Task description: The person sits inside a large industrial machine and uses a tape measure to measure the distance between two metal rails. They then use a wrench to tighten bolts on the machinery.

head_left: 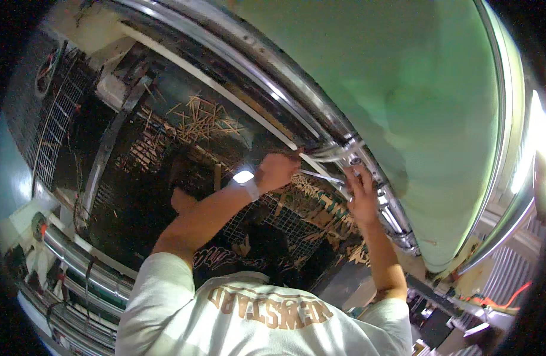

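My left hand, with a lit watch on its wrist, is closed around one end of a slim, shiny metal tool that looks like a wrench. The tool's other end reaches the fittings on a long metal rail. My right hand lies against these fittings with its fingers stretched and apart, close to the tool's far end. Whether its thumb touches the tool is hard to see. Beside the rail rises a wide, pale green curved surface.
Below the rail is a dark recess with wire mesh and a heap of thin wooden sticks. Metal rollers stand at the lower left. A bright lamp and an orange cable are on the right.
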### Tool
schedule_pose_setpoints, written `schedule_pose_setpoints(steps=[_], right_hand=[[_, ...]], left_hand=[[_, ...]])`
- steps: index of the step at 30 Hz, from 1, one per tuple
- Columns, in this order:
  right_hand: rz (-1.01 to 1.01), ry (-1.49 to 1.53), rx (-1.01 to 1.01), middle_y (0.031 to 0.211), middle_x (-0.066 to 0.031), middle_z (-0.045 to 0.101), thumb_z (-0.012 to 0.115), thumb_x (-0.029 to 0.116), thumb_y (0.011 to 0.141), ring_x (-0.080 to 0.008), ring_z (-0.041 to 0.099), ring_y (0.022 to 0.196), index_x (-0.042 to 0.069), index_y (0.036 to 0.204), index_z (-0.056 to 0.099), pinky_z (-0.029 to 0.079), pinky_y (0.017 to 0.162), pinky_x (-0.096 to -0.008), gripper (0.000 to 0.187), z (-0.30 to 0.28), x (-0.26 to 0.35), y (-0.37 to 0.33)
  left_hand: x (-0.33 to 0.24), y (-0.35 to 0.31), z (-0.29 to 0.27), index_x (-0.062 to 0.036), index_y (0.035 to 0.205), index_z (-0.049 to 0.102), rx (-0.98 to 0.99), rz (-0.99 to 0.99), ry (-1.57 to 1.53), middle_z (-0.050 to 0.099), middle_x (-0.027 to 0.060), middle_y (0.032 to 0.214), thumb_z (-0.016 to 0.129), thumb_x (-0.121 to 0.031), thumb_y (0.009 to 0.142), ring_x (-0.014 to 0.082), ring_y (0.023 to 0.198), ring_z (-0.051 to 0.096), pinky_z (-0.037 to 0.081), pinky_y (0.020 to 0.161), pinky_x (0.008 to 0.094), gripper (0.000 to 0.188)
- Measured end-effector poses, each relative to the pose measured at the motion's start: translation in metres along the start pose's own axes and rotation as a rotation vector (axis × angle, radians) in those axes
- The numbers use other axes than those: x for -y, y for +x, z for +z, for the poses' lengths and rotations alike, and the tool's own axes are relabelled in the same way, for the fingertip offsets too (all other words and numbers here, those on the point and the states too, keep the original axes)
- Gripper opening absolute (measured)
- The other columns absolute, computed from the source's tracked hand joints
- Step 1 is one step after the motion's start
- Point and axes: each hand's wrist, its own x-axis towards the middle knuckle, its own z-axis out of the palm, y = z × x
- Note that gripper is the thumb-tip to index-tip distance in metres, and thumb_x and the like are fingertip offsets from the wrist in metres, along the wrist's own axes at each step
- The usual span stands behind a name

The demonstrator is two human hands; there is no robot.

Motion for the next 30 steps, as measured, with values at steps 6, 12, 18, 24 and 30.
schedule_pose_setpoints(steps=[6, 12, 18, 24, 30], right_hand=[[0.096, 0.318, -0.106, 0.098, -0.0119, 0.055, 0.053, -0.006, 0.063, -0.0324, 0.057, 0.081, 0.008, 0.105, 0.054, 0.049, 0.067, -0.0377, 0.044, 0.048, 0.029, -0.113], [0.372, 0.588, -0.176, 0.096, -0.0157, 0.055, 0.051, -0.003, 0.069, -0.0356, 0.056, 0.085, 0.008, 0.106, 0.053, 0.047, 0.07, -0.0401, 0.038, 0.085, 0.079, -0.187], [0.588, 0.908, -0.157, 0.099, -0.0146, 0.056, 0.054, -0.004, 0.073, -0.0334, 0.057, 0.089, 0.006, 0.106, 0.052, 0.046, 0.074, -0.0357, 0.035, 0.13, 0.115, -0.231], [0.572, 1.031, -0.17, 0.098, -0.0148, 0.056, 0.055, 0.0, 0.073, -0.0342, 0.057, 0.087, 0.007, 0.107, 0.051, 0.048, 0.071, -0.0368, 0.035, 0.155, 0.087, -0.261], [0.652, 0.994, -0.306, 0.095, -0.0145, 0.057, 0.055, -0.005, 0.073, -0.032, 0.058, 0.083, 0.006, 0.104, 0.053, 0.046, 0.069, -0.0297, 0.034, 0.161, 0.034, -0.29]], left_hand=[[-0.064, 0.016, -0.012, -0.0057, 0.076, 0.059, 0.093, 0.134, 0.124, 0.056, 0.0118, 0.06, 0.053, -0.01, 0.067, 0.0273, 0.06, 0.059, 0.046, 0.051, 0.04, 0.011], [-0.139, 0.067, 0.052, -0.0039, 0.074, 0.058, 0.098, 0.367, 0.058, 0.056, 0.0156, 0.06, 0.053, -0.008, 0.066, 0.0322, 0.062, 0.058, 0.046, 0.056, 0.0458, 0.01], [-0.183, 0.114, 0.121, -0.0017, 0.066, 0.064, 0.295, 0.343, 0.247, 0.061, 0.0173, 0.068, 0.054, -0.009, 0.069, 0.0316, 0.065, 0.062, 0.05, 0.057, 0.0406, 0.012], [-0.202, 0.139, 0.14, -0.0008, 0.064, 0.062, 0.228, 0.35, 0.339, 0.06, 0.0192, 0.066, 0.054, -0.008, 0.066, 0.0323, 0.064, 0.061, 0.048, 0.058, 0.0427, 0.011], [-0.214, 0.138, 0.131, -0.0022, 0.07, 0.059, 0.258, 0.389, 0.388, 0.059, 0.0183, 0.069, 0.053, -0.009, 0.068, 0.0344, 0.066, 0.059, 0.047, 0.061, 0.0442, 0.009]])
